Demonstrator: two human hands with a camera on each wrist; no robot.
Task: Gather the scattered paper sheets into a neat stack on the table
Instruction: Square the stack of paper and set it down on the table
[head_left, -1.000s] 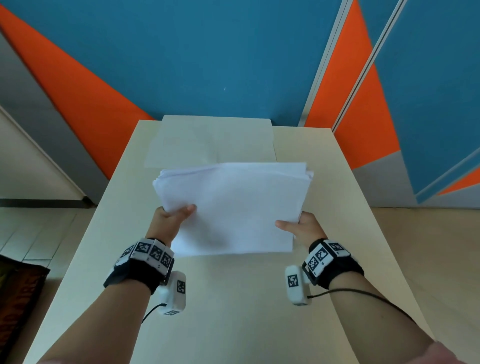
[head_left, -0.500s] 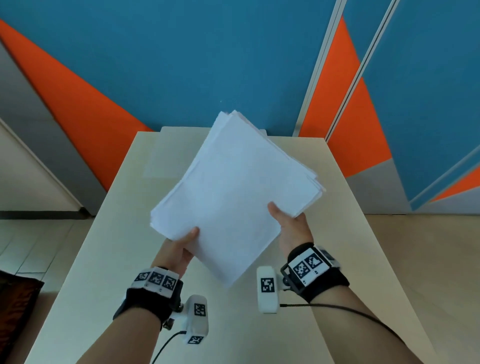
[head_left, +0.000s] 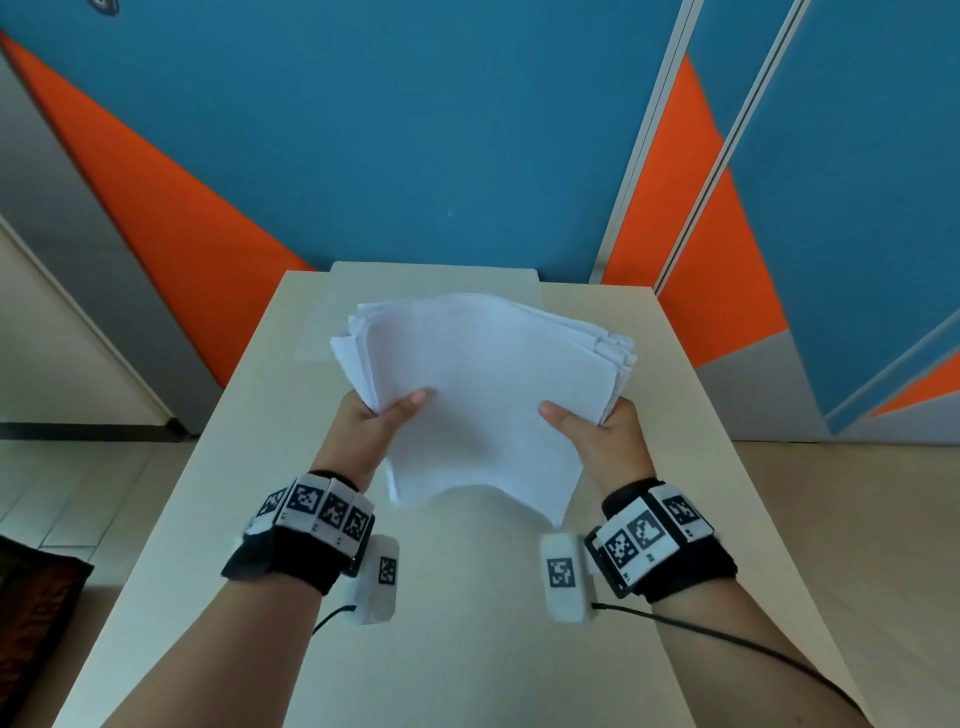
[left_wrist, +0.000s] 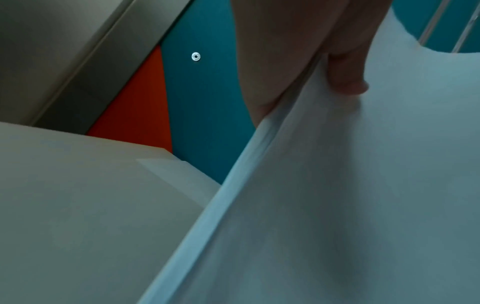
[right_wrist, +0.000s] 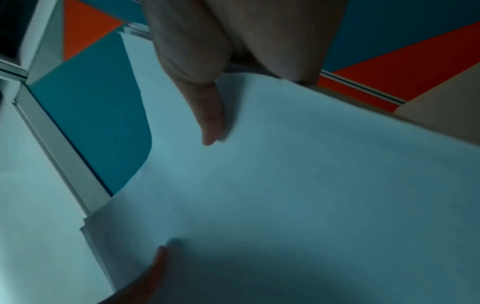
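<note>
A thick bundle of white paper sheets (head_left: 483, 395) hangs above the middle of the pale table (head_left: 467, 597), its edges fanned and uneven. My left hand (head_left: 379, 421) grips its left side, thumb on top and fingers underneath. My right hand (head_left: 592, 426) grips the right side the same way. In the left wrist view the thumb (left_wrist: 345, 67) presses on the top sheet (left_wrist: 350, 195). The right wrist view shows my right thumb (right_wrist: 210, 115) on the paper (right_wrist: 298, 174), with the left thumb low in the frame.
A flat pale panel (head_left: 436, 275) lies at the table's far end against the blue and orange wall (head_left: 415, 130). Floor drops away on both sides of the table. A dark mat (head_left: 31, 613) lies on the floor at the left.
The bundle was tilted up on a corner half a second ago. It has now turned back square to me and come lower, with both hands still holding its sides.
</note>
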